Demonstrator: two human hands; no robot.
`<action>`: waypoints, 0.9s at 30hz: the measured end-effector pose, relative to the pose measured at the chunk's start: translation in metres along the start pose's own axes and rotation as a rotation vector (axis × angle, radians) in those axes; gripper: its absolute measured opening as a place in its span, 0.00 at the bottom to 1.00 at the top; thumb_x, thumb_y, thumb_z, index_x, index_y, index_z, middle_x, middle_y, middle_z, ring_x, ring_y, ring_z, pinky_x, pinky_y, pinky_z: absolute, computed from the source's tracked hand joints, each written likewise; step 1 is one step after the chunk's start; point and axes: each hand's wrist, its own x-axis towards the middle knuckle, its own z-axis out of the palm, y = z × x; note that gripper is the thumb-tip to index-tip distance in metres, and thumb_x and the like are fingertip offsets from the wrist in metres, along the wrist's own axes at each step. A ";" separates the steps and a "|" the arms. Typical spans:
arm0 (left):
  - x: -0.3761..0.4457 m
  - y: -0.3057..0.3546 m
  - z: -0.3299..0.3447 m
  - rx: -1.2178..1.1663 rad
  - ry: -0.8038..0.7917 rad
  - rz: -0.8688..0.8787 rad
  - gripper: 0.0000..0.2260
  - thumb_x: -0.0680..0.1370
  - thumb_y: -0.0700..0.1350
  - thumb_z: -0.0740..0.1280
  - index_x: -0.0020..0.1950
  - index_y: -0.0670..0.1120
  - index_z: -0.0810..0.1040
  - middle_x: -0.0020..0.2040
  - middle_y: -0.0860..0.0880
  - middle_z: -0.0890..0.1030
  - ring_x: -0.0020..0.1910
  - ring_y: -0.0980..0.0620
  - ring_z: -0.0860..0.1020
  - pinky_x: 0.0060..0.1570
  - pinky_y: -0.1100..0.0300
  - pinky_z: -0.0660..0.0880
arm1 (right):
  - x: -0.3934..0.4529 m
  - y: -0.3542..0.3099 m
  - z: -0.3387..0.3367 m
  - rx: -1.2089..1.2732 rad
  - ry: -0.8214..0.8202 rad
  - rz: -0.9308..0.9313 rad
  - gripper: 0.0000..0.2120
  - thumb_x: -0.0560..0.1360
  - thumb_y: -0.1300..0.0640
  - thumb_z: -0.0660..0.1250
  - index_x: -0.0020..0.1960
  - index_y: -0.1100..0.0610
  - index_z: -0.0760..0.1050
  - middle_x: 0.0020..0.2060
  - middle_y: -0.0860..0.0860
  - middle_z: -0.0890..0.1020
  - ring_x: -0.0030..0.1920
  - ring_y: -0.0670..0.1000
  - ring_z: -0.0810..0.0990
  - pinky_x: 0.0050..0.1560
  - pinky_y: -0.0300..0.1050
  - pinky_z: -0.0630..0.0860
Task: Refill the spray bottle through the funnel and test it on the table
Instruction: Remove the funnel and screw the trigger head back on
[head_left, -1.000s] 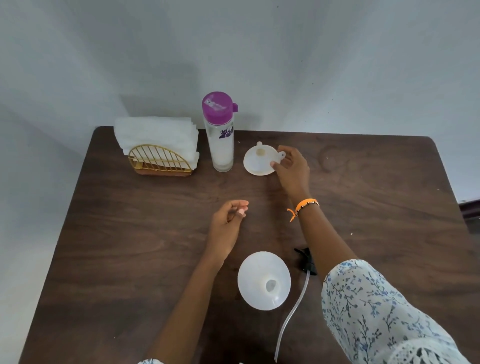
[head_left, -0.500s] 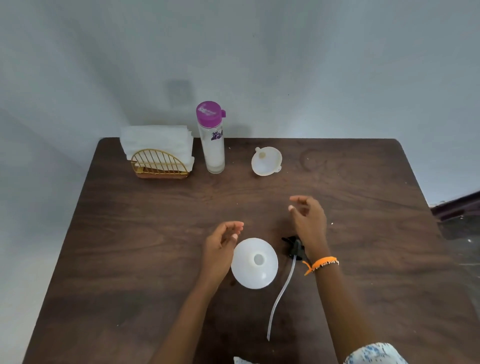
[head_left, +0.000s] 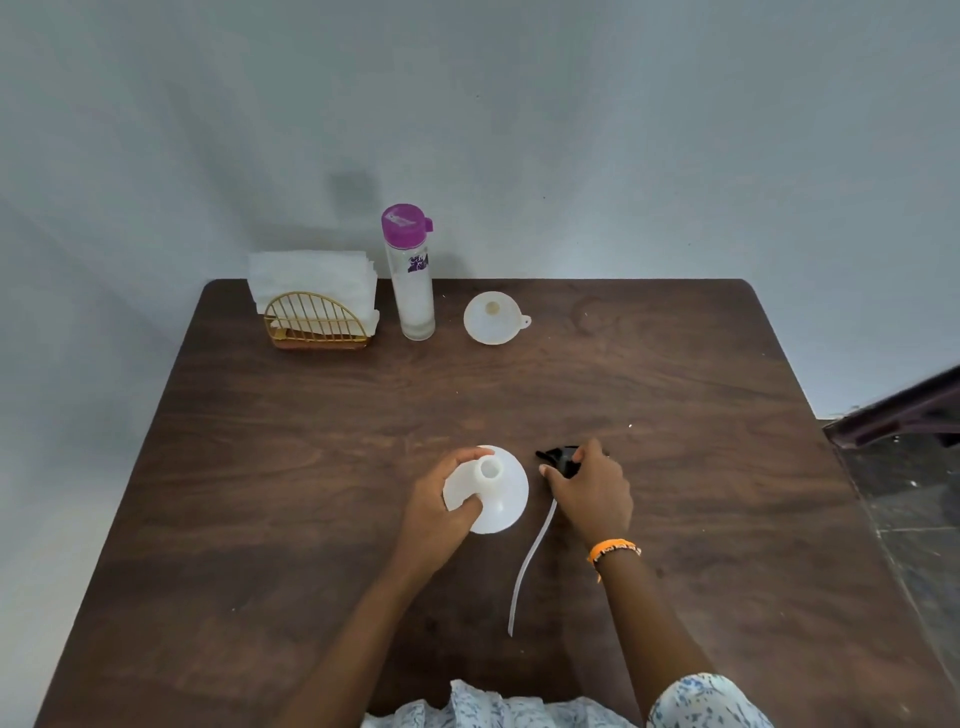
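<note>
The grip of the left hand (head_left: 441, 512) is curled round the white spray bottle (head_left: 491, 491), thumb and fingers pinching its shoulder just below the open neck, which faces up toward the camera at lower centre of the frame. The right hand (head_left: 592, 493) closes over the black spray head (head_left: 558, 460) lying on the table (head_left: 311, 467) just right of the bottle; its fingers cover most of the head, so whether it is lifted or merely touched I cannot tell.

The head's clear dip tube (head_left: 530, 561) runs from under the right hand down toward the lower edge of the frame, its long axis nearly vertical in the picture and slightly curved, its free end well apart from the bottle.

The white funnel (head_left: 491, 325) lies in the upper centre, beside the purple-capped water bottle (head_left: 410, 275), both well apart from either hand; the right hand seems the nearer to the funnel.

The bottle's body is foreshortened, so its fill level is hidden. The napkin holder (head_left: 314, 317) stands at upper left.
</note>
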 end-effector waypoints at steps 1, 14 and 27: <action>0.000 0.000 0.000 0.021 0.003 0.008 0.19 0.71 0.38 0.69 0.51 0.62 0.73 0.52 0.67 0.75 0.54 0.71 0.72 0.48 0.78 0.69 | -0.001 -0.002 0.001 -0.007 -0.005 0.009 0.20 0.68 0.46 0.71 0.47 0.58 0.67 0.46 0.57 0.79 0.48 0.61 0.78 0.42 0.48 0.72; 0.000 0.000 0.003 0.058 0.025 0.040 0.12 0.70 0.50 0.69 0.51 0.62 0.73 0.51 0.66 0.76 0.53 0.68 0.73 0.44 0.76 0.70 | 0.004 -0.010 -0.018 0.254 -0.005 0.082 0.17 0.68 0.50 0.71 0.49 0.59 0.71 0.48 0.57 0.79 0.51 0.60 0.77 0.48 0.47 0.70; 0.004 -0.011 0.004 0.115 -0.001 0.088 0.14 0.74 0.49 0.68 0.59 0.54 0.73 0.57 0.57 0.77 0.57 0.56 0.75 0.58 0.61 0.73 | -0.038 -0.071 -0.100 0.811 0.310 -0.333 0.10 0.73 0.59 0.68 0.51 0.57 0.70 0.41 0.46 0.80 0.39 0.38 0.80 0.39 0.25 0.73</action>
